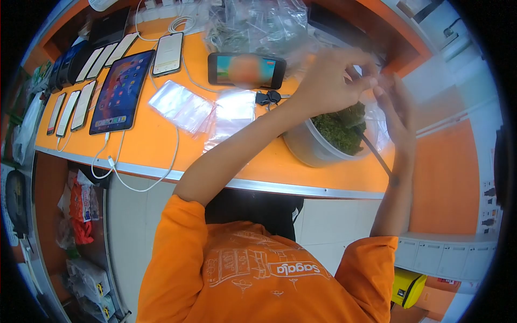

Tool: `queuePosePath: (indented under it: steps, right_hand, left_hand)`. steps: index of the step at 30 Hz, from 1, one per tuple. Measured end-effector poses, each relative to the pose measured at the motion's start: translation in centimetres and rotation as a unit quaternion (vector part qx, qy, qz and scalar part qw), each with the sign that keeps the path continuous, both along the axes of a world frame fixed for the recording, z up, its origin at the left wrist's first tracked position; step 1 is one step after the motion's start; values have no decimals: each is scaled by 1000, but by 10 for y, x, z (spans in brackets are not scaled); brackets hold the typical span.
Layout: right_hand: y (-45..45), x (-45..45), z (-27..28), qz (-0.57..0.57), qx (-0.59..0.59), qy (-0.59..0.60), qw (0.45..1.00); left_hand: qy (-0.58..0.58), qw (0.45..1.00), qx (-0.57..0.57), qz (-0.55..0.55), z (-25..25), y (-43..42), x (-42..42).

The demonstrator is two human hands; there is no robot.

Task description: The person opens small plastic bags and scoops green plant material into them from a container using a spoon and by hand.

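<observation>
My left hand (336,81) is raised over a round translucent tub (307,148), its thumb and fingertips pinched together. Close against it, my right hand (397,107) is also closed at the fingertips and slightly blurred. A clear plastic bag (381,129) hangs at the fingers, its edges hard to make out. Inside the tub lies a heap of green, moss-like shredded leaf (339,132). A thin dark handle (377,155) leans out of the tub toward my right wrist; its lower end is hidden in the green.
Flat clear zip bags (183,107) lie left of the tub, near a key bunch (269,98) and a propped phone (246,70). Further left are a tablet (121,91), several phones and loose white cables (142,189). A pile of filled plastic bags (258,27) sits behind.
</observation>
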State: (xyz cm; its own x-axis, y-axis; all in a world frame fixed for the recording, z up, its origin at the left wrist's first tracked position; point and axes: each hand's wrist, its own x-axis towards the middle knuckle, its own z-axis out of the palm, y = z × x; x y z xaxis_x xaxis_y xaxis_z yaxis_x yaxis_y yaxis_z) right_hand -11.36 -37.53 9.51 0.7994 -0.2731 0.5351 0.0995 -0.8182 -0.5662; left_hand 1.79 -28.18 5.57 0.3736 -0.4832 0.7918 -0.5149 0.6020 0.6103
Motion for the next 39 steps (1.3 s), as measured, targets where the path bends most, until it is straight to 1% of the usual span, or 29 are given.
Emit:
queuePosePath:
  steps: [8, 13, 14, 16, 17, 19, 20, 22, 23, 24, 25, 27, 28, 31, 32, 34, 36, 38, 39]
  right_hand:
    - [1, -9, 1, -7, 37, 5, 999]
    - [2, -16, 2, 13, 57, 1, 998]
    - [0, -16, 0, -3, 65, 6, 998]
    - [-8, -19, -6, -38, 79, 14, 996]
    - [-11, -19, -8, -36, 86, 22, 995]
    - [-16, -19, -13, -29, 100, 39, 994]
    - [-16, -19, -16, -29, 78, 52, 995]
    - [-17, -18, -18, -30, 33, 77, 996]
    - [-16, -20, -18, -47, 37, 92, 994]
    - [-15, -23, -18, -63, 41, 107, 991]
    - [-14, -25, -18, -79, 46, 121, 988]
    - [-18, -28, -26, -12, 38, 72, 997]
    - [-20, -30, -29, 21, 36, 47, 998]
    - [-27, -36, -24, 12, -42, 106, 993]
    - [-21, -38, -16, -25, 12, 179, 983]
    - [-20, -36, -21, -25, -4, 148, 989]
    - [-21, -33, -30, -22, -19, 101, 994]
    - [-21, -31, -36, -6, -51, 49, 997]
    - [-20, -30, -38, 3, -69, 25, 997]
  left_hand:
    - [-25, 998, 43, 48, 7, -1, 13]
    - [-33, 999, 11, 38, 10, -7, 22]
    - [-31, 999, 4, 37, 11, -9, 23]
    - [-94, 992, -41, 68, 16, -12, 26]
    - [-125, 987, -65, 82, 20, -15, 28]
    - [-177, 977, -66, 102, 31, -28, 36]
    - [-202, 971, -66, 113, 36, -34, 39]
    - [-200, 969, -37, 138, 51, -41, 42]
    - [-199, 968, -23, 150, 57, -44, 43]
    - [-205, 967, 83, 123, 61, -40, 46]
    - [-248, 953, 86, 150, 55, -41, 50]
    - [-333, 917, 95, 200, 37, -43, 62]
    - [-345, 912, 124, 182, 32, -28, 65]
    - [-329, 904, 95, 255, 13, 19, 79]
    - [-320, 898, 94, 288, 0, 36, 87]
    - [-268, 885, 273, 265, -16, 90, 79]
    - [-272, 867, 331, 254, -58, 129, 65]
    - [-230, 792, 519, 224, -75, 159, 43]
    - [-222, 810, 489, 237, -84, 166, 37]
